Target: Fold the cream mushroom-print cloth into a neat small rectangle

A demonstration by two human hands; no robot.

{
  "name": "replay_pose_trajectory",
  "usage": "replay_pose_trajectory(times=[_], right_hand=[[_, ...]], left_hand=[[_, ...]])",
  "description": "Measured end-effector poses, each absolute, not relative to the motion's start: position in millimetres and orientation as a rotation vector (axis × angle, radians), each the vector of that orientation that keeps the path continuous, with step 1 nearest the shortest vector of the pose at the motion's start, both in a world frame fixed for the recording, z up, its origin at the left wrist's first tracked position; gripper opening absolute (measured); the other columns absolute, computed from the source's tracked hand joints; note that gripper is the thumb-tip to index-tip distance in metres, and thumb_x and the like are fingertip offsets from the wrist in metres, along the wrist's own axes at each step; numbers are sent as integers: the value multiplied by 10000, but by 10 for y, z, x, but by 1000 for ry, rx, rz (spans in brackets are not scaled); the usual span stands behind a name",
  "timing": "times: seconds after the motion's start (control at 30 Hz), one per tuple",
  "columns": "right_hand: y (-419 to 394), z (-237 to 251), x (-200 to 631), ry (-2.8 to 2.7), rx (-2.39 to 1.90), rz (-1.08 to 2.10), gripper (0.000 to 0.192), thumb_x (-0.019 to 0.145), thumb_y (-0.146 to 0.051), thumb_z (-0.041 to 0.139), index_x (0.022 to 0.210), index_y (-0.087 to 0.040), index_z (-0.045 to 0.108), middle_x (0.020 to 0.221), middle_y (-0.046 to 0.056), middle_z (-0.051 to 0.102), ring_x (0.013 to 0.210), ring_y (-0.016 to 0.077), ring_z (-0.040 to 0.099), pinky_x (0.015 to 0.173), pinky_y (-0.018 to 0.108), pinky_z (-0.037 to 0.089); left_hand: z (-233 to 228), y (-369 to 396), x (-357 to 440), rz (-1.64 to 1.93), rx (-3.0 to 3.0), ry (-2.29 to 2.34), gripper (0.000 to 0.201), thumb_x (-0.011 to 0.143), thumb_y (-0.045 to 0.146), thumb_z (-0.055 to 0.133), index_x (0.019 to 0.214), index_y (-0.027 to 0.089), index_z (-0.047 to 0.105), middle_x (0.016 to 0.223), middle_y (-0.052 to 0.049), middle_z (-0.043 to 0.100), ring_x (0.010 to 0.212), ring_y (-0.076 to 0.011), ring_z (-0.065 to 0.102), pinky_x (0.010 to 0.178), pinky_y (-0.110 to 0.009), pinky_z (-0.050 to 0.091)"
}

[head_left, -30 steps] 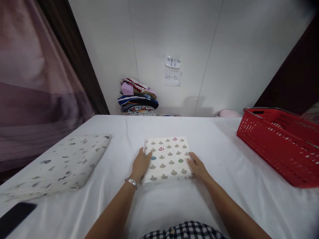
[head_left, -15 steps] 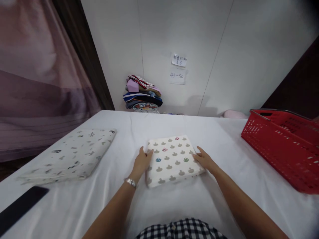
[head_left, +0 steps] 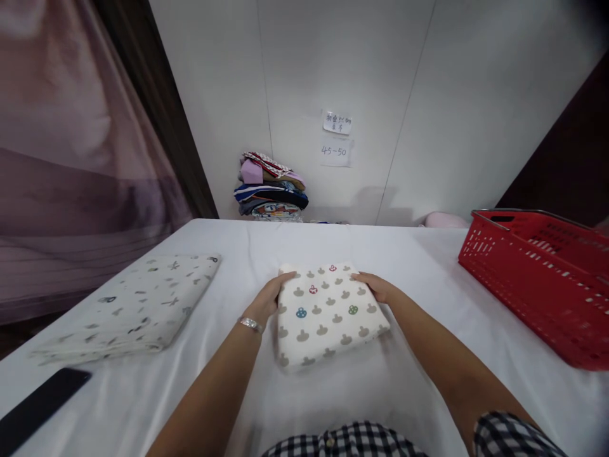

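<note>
A folded white cloth (head_left: 328,317) with grey, red, blue and green mushroom prints is in front of me on the white-covered table. My left hand (head_left: 270,295) grips its left edge near the far corner, thumb on top and the other fingers hidden behind or below. On the opposite side my right hand (head_left: 375,287) holds the far right edge in the same way. A bracelet (head_left: 251,324) circles my left wrist.
Another folded printed cloth (head_left: 143,304) lies on the left, with a black flat object (head_left: 42,406) nearer me. To the right stands a red plastic basket (head_left: 533,285). Beyond the table's far edge is a fabric stack (head_left: 271,187) by the wall with paper notes (head_left: 336,152).
Both hands have moved from the sides of the mushroom cloth toward its far corners and closed on its edges. The cloth's far edge now looks slightly raised. The view has shifted a little.
</note>
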State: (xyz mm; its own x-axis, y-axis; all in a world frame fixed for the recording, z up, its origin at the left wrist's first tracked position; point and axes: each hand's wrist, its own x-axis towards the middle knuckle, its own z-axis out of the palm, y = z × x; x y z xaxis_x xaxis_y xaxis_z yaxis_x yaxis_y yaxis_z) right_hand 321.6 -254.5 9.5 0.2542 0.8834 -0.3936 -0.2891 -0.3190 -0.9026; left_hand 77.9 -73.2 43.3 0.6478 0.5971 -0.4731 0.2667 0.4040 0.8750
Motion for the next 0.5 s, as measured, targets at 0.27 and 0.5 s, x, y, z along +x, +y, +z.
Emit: replay_pose_trajectory(times=[0.27, 0.5], right_hand=[[-2557, 244, 3220, -594, -1330, 1341, 334, 837, -356, 521, 1074, -131, 588, 1000, 151, 699, 920, 254, 671, 848, 409, 518], [-2422, 1008, 3429, -839, -1158, 943, 459, 544, -100, 739, 984, -164, 629, 958, 75, 723, 880, 251, 673, 838, 360, 524]], left_hand=[[708, -752, 654, 421, 1153, 679, 405, 655, 250, 659, 1029, 97, 641, 870, -113, 720, 852, -246, 671, 737, -326, 544], [1434, -565, 703, 823, 1505, 468, 434, 584, 211, 733, 1003, 147, 639, 931, -42, 708, 843, -188, 644, 734, -263, 499]])
